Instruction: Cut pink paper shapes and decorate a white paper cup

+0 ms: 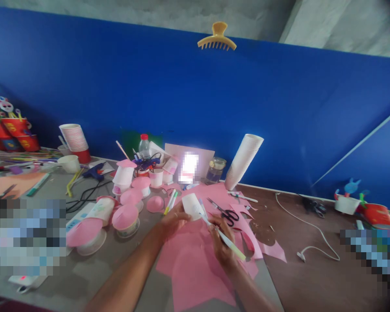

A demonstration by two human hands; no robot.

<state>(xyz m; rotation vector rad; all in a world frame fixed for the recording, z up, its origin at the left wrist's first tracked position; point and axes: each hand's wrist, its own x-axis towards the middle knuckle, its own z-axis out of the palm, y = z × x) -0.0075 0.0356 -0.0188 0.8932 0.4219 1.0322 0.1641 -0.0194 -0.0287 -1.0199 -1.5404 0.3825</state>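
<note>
My left hand [175, 219] is closed on a white paper cup [191, 205], which lies tilted above the pink paper [198, 264]. In my right hand [221, 240] is a slim marker pen [226, 243] with a pale yellow-green end; its tip points at the cup's side. Black-handled scissors [230, 216] lie just beyond my right hand on pink scraps. Left of my left hand stand several paper cups topped with pink paper cones, among them a near one [125, 219]. A white and yellow marker [170, 202] lies by the cup.
A leaning stack of white cups [245, 160] stands by the blue partition [169, 86]. A lit phone [189, 167], blurred out, is propped beside a glass jar [216, 170]. At left are a glue gun [94, 171], cables and a power strip [29, 277]; a white cable [312, 223] lies right.
</note>
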